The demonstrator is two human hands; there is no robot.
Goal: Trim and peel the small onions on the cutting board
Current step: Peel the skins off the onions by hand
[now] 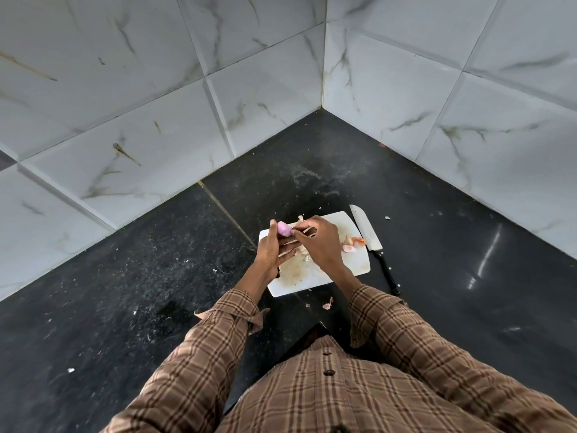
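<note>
Currently: my left hand (pixel 271 249) pinching pink onion (pixel 284 229); right hand (pixel 320 242) curled, fingertips at its skin, grip unclear; cutting board (pixel 359 264) partly hidden; knife (pixel 371 242) beside

White marble-veined wall tiles (pixel 156 104) meeting in a corner above a speckled black countertop (pixel 125 292).

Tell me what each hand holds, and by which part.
The left hand pinches a small pink onion by its sides at the fingertips. The right hand picks at its end; nothing else visibly held.
</note>
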